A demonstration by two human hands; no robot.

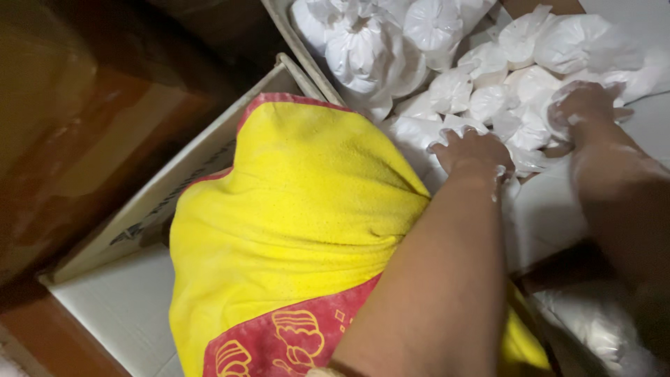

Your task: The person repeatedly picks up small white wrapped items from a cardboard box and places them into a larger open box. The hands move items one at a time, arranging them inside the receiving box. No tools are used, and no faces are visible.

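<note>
White powder coats both hands, and it lowers friction on thin plastic, so a slip is the first hazard to note. Left hand (473, 152) rests palm down, fingers spread, on the near edge of a heap of small tied bags of white powder (488, 77); it presses on the film of one bag and does not visibly close around it. Right hand (585, 108) lies further right on the same heap, fingers curled over a bag, but whether it actually clamps that bag cannot be told from this view. The heap sits in the upper right, on a white surface (551, 216), just beside the rim of an open cardboard box (209, 150). A yellow towel with a red border (293, 223) bulges over that box and touches the left forearm. Probable faults, judged from this layout: a bag sliding out of dusted fingers; a thin bag splitting or its knot loosening under downward pressure, spilling powder; bags at the heap's edge rolling off when neighbours are disturbed; the forearm dragging the towel. Count: two hands; one towel; one cardboard box clearly visible; roughly fifteen bags distinguishable, though overlap and glare prevent an exact figure, and further bags may lie at the lower right corner.
</note>
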